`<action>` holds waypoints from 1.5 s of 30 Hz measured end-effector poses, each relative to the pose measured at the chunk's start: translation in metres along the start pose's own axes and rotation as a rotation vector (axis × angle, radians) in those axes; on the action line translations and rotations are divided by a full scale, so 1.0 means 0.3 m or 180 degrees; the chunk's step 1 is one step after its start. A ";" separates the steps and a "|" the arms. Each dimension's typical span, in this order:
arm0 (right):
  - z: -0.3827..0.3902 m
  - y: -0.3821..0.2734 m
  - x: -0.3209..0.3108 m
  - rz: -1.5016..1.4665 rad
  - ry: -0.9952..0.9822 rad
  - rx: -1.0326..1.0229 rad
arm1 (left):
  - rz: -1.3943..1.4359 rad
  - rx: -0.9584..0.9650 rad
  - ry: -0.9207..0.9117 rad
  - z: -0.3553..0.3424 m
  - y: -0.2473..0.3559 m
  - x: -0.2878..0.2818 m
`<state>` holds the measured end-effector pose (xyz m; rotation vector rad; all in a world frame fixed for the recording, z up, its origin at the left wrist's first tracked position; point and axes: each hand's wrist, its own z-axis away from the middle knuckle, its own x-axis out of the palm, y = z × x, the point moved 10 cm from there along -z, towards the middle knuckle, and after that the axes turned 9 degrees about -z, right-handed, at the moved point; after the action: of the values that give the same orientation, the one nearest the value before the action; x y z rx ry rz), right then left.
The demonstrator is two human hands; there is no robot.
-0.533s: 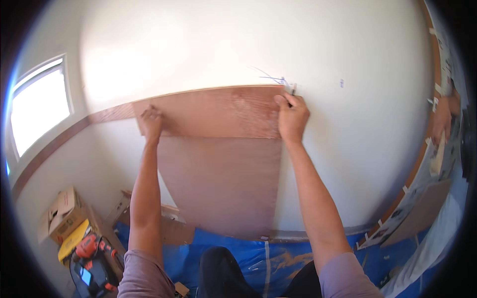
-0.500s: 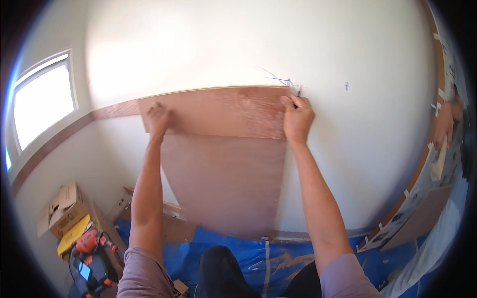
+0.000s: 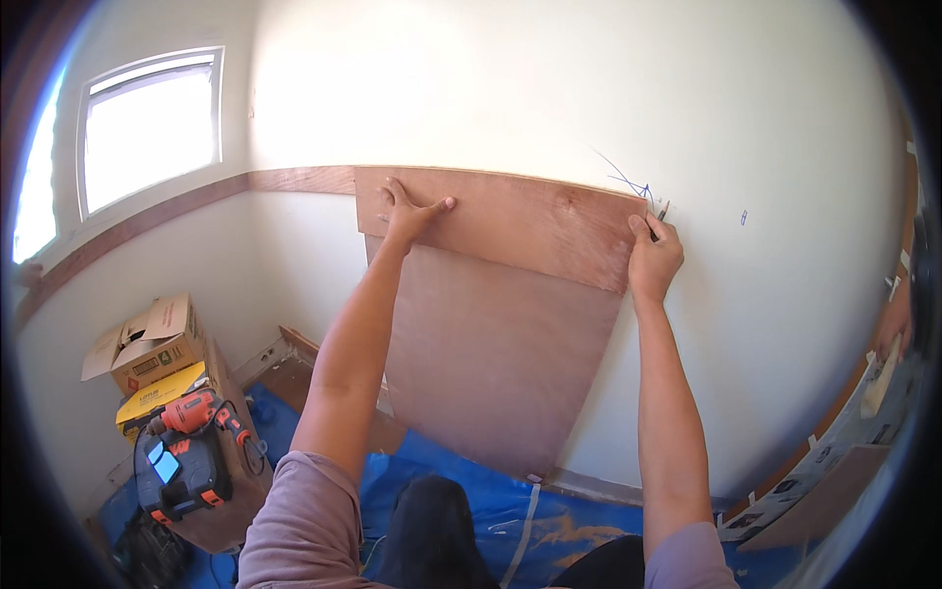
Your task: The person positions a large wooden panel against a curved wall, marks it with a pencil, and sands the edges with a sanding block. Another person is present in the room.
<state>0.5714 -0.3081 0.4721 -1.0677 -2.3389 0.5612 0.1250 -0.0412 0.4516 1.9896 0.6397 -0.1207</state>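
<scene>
Clamped between thumb and fingers of the right hand (image 3: 655, 260) is a slim dark pen (image 3: 664, 210), its tip up just past the right end of the brown board (image 3: 520, 221), and the thumb is right there at the board's edge! Over to the left hand (image 3: 407, 218) in this head view: fingers spread wide, thumb stretched out to the right, laid flat on the board's face near its left end, gripping around nothing. That board lies lengthwise against the pale wall (image 3: 765, 108), between the two hands, its upper edge sloping down to the right, with a larger brown panel (image 3: 500, 353) below it reaching down toward the blue sheet (image 3: 437, 456) on the floor. Blue pen lines (image 3: 628, 184) sit on the wall just above the right corner, and a small blue mark (image 3: 744, 218) stands farther right. On the left, a narrow wooden strip (image 3: 304, 180) runs up to the board's end. Down at lower left, a red drill (image 3: 193, 410) rests by a black case (image 3: 183, 473), with a cardboard box (image 3: 162, 344) behind!
</scene>
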 end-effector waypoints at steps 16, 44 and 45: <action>-0.029 -0.166 -0.084 0.0645 -0.0799 -0.0760 | 0.0053 -0.0080 0.0036 0.011 0.000 0.004; -0.182 -0.340 0.093 0.3729 -0.2815 -0.1361 | 0.0148 -0.0136 0.0095 0.031 0.008 -0.003; -0.176 -0.350 0.099 0.3718 -0.2797 -0.1419 | 0.0152 -0.0160 0.0084 0.031 0.006 -0.001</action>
<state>0.5260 -0.3404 0.5800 -2.9071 -2.2829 1.0895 0.1273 -0.0499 0.4485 1.9592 0.6062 -0.0490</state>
